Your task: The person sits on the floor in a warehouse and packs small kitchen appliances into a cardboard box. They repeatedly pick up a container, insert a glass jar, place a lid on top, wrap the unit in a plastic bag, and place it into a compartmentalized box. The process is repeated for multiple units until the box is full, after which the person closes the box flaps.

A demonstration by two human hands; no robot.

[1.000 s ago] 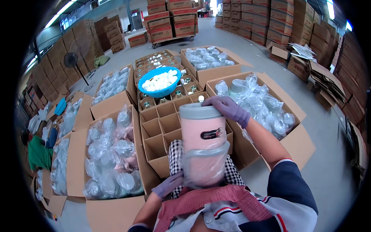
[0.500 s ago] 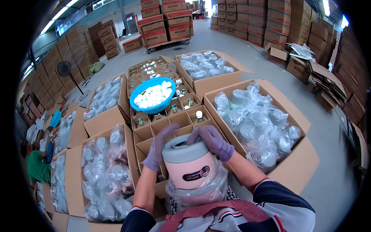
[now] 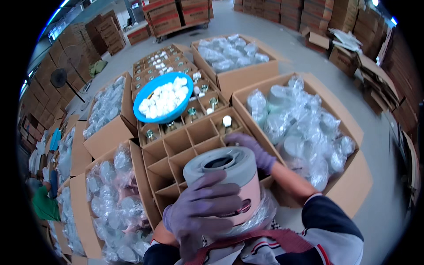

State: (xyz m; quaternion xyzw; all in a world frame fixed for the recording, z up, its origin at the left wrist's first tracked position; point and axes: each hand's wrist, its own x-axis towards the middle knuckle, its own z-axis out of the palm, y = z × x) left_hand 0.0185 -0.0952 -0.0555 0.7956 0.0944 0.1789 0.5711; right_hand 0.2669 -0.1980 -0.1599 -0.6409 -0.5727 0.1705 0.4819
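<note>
A pink insulated jug (image 3: pixel 250 194) with a grey collar and an open round mouth stands in front of me. A clear plastic bag (image 3: pixel 260 216) is bunched round its lower part. My left hand (image 3: pixel 201 207), in a purple glove, lies across the jug's near left side with fingers stretched and apart, covering part of its dark label. Beyond the jug's right side is my right hand (image 3: pixel 254 152), also gloved. Its slightly blurred fingers point left and look loosely apart, with nothing seen in them. They are near a white-capped bottle (image 3: pixel 227 123) in the divided carton (image 3: pixel 170 165).
A blue basin (image 3: pixel 140 104) of white caps rests on the divided carton, among glass-necked bottles. Open boxes of bagged jugs flank it at left (image 3: pixel 90 207) and right (image 3: pixel 360 176). A fan (image 3: pixel 58 78), a loaded trolley (image 3: pixel 176 28) and a person in green (image 3: pixel 44 203) are farther off.
My left hand has come from the jug's far left side to its near side. My right hand has left the rim and moved beyond the jug. The jug has turned and its label shifted right.
</note>
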